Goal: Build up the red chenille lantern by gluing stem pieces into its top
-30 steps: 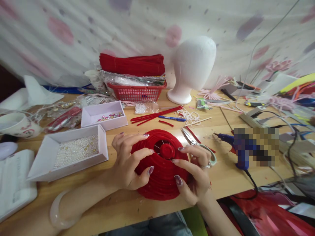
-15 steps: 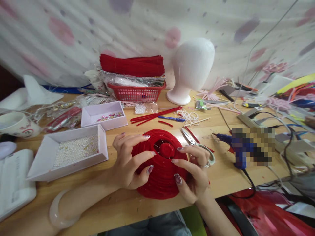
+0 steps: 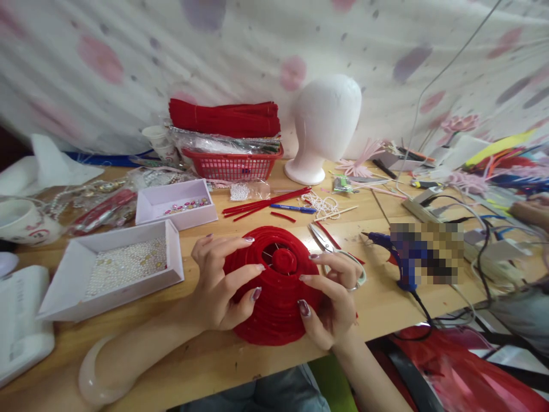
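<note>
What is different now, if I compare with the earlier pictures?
The view has turned slightly right, so the table's things appear further left. Another person's arm now shows at the right edge. Nothing was visibly taken or let go: the left hand and right hand stay at the red disc.

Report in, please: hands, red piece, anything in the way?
Left fingers and right fingers parted, at opposite sides of the red ribbed piece. Piece on the table, round centre uncovered. Scissors close beyond right fingers, partly hidden.
</note>
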`<state>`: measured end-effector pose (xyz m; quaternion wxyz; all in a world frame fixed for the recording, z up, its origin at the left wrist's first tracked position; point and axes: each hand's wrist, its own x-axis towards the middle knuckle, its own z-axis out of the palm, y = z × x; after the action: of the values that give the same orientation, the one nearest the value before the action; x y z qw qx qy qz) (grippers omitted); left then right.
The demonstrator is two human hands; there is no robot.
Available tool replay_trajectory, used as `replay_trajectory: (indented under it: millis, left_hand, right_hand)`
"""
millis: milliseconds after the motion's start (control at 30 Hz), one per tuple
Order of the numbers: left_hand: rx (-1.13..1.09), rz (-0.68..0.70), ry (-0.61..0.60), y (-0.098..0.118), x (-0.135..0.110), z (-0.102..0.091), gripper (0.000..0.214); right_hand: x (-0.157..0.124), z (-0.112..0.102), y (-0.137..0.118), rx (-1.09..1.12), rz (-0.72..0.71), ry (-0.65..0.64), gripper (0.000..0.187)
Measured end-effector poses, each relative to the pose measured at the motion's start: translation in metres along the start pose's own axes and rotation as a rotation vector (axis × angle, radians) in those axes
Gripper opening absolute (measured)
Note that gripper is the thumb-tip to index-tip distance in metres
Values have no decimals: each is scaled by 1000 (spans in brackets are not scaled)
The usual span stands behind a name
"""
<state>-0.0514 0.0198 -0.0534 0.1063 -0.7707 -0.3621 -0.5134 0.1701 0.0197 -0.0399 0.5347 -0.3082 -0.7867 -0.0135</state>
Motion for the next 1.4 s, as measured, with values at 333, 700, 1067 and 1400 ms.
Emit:
replay_trajectory:
  millis: [333,700,1067,1400]
  left_hand:
    - [-9,23,-17,0,3,-1,21]
    - [-21,34,-55,-1,0,-4,26]
    - [-67,62,-88,-2,-1,-6,31]
    - [-72,91,-95,-2,2,-7,32]
  right_hand:
    - [-2,2,3,10,-26,11,31]
    - [-9,1,8,131,116,74,34]
    - [16,-9,6,320,492,-100,16]
    - [32,-10,10,504,723,65,35]
